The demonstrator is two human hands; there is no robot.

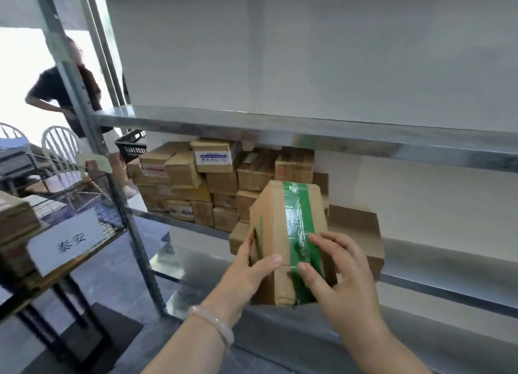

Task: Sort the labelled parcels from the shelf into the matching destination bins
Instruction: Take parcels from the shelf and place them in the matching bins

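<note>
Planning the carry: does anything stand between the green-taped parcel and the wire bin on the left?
Yes: the shelf's upright post stands between the green-taped parcel and the wire bin; the carry likely has to pass in front of it.

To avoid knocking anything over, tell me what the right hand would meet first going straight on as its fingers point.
The green-taped box, which the right hand touches. Its fingers point up and left; beyond the box the stacked parcels probably come next, though depth is unclear.
</note>
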